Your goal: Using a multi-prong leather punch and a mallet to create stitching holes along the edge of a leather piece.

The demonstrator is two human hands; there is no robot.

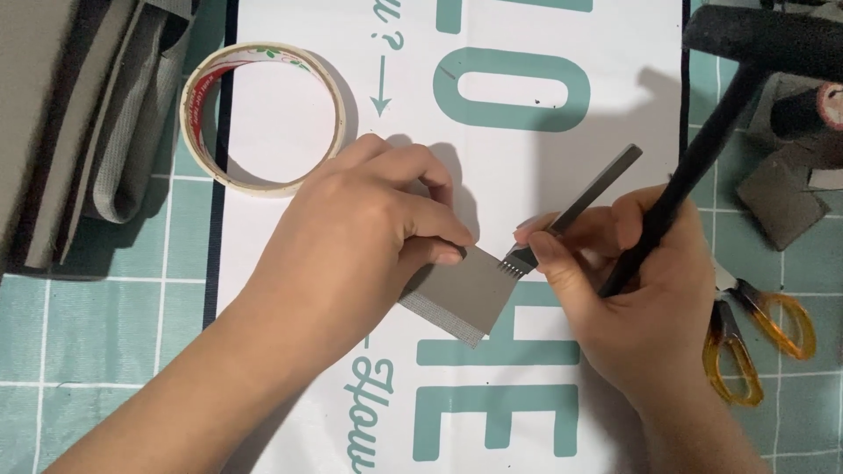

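Observation:
My left hand (351,246) presses down on a small grey leather piece (461,294) lying on a white board with teal lettering (544,175). My right hand (632,290) pinches a metal pronged chisel (575,211) between thumb and forefinger, its teeth resting on the upper right edge of the leather piece. The same hand also grips the black handle of a mallet (694,158), whose dark head (764,39) sits at the top right.
A roll of white tape (200,105) lies at the board's upper left. Grey fabric strips (88,132) are stacked at far left. Amber-handled scissors (755,333) and grey scraps (781,206) lie at right on the teal cutting mat (105,325).

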